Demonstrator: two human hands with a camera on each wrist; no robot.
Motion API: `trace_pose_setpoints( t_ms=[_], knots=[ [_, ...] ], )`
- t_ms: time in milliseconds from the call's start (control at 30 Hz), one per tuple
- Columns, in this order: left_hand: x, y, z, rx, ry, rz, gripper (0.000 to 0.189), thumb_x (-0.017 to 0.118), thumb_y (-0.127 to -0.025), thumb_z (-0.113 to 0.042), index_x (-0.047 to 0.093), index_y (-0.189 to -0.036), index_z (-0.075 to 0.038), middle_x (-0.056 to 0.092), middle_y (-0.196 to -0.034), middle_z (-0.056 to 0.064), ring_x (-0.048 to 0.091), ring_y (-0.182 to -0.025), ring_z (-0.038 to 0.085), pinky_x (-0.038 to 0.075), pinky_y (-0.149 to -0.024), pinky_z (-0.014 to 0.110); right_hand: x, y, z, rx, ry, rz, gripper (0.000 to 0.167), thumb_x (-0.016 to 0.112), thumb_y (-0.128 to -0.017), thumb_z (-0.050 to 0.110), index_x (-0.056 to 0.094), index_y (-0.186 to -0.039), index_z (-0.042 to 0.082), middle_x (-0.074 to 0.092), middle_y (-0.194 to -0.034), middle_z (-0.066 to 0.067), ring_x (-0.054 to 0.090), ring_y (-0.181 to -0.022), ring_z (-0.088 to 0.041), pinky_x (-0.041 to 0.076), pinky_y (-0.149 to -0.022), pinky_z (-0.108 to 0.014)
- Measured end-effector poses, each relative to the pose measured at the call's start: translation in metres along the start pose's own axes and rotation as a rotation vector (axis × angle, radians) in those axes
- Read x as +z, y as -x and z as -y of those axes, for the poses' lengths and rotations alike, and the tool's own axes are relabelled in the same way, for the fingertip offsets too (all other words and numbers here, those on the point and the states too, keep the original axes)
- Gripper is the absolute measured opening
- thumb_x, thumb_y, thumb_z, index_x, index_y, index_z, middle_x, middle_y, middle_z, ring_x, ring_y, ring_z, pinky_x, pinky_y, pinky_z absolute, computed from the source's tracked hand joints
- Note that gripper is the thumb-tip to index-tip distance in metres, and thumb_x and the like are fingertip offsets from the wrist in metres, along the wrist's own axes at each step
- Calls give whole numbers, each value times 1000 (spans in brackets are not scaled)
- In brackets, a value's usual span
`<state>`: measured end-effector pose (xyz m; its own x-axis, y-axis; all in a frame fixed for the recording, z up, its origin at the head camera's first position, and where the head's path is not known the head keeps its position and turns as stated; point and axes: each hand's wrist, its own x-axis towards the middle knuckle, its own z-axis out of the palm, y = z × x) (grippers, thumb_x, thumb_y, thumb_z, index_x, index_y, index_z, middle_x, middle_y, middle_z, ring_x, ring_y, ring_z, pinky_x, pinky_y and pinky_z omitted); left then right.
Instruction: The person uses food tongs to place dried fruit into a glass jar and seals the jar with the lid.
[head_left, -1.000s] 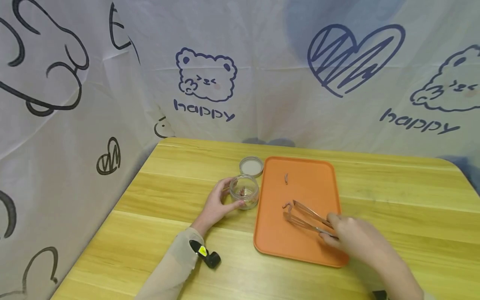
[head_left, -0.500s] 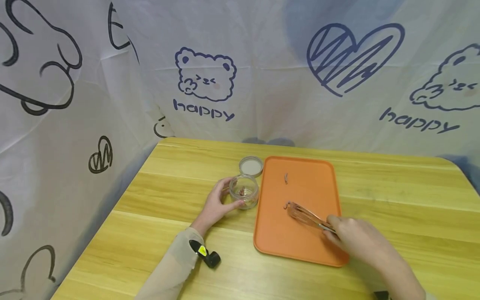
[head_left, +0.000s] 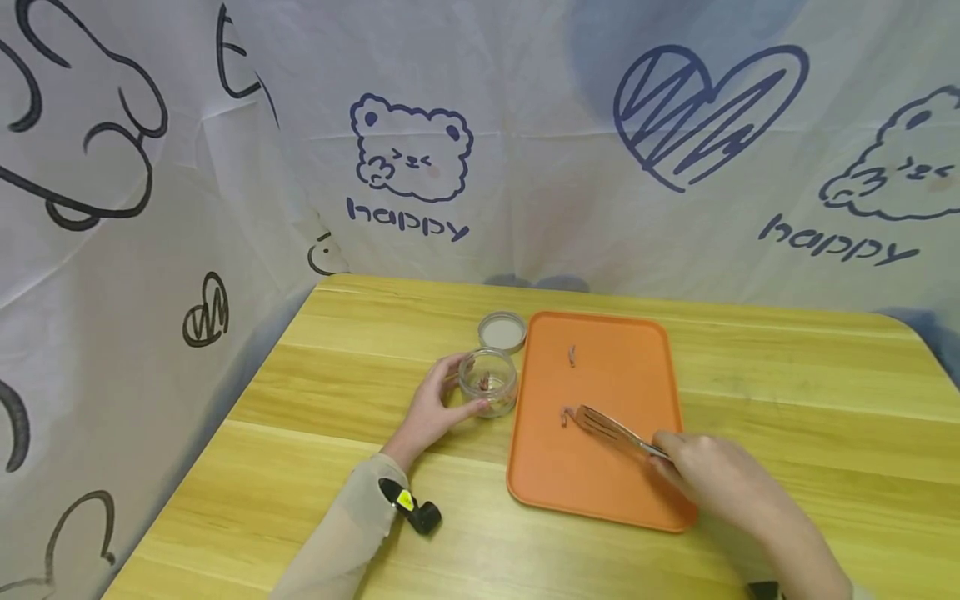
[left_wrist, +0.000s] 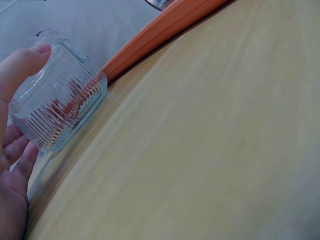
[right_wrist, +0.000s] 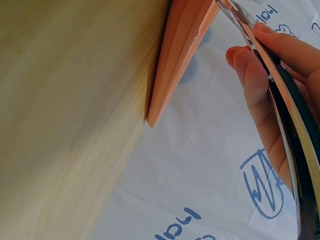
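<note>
My left hand (head_left: 438,408) curls round a clear glass jar (head_left: 489,385) standing on the table; its thumb lies along the near side. Reddish-brown bits (left_wrist: 70,106) show through the ribbed glass in the left wrist view. In my right hand (head_left: 708,471) is a pair of metal tongs (head_left: 618,431), squeezed together over the orange tray (head_left: 543,479). At their tips is a small, curved brown worm-like piece (head_left: 566,414); whether the tips pinch it cannot be told. Farther back on the tray lies another thin brown piece (head_left: 572,356).
A round lid (head_left: 502,332) lies behind the jar, close to the tray's left edge. The yellow wooden table (head_left: 795,383) meets a printed white cloth (head_left: 547,192) at the back and left.
The tongs, spread around the curved piece a second ago, have come together. The piece now extends to the left of their tips. My left hand and the jar stay put.
</note>
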<state>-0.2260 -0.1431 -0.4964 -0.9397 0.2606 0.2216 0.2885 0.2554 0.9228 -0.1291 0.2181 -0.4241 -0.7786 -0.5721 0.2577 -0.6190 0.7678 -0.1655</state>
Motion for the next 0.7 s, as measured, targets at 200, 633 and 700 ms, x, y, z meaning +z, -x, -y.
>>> trace_pose_setpoints(
  t_ms=[200, 633, 700],
  knots=[
    [0, 0, 1, -4, -10, 2, 72, 81, -78, -19, 43, -138, -12, 46, -137, 4, 44, -127, 20, 36, -108, 32, -3, -1, -1, -12, 0, -27, 27, 77, -77, 6, 51, -74, 14, 41, -59, 14, 32, -48, 1, 29, -38, -15],
    [0, 0, -4, 3, 7, 5, 71, 81, -78, -16, 43, -138, -8, 46, -137, 8, 45, -127, 25, 35, -109, 34, -20, -13, -3, -17, -2, -40, 25, 75, -80, 7, 52, -75, 14, 41, -60, 14, 31, -48, 2, 27, -39, -14],
    [-1, 1, -4, 4, 13, 8, 71, 80, -78, -16, 43, -138, -7, 45, -138, 10, 44, -128, 26, 35, -109, 36, -22, -15, -2, -17, 5, -51, 25, 75, -80, 8, 51, -75, 14, 40, -60, 14, 31, -48, 2, 27, -39, -14]
  ],
)
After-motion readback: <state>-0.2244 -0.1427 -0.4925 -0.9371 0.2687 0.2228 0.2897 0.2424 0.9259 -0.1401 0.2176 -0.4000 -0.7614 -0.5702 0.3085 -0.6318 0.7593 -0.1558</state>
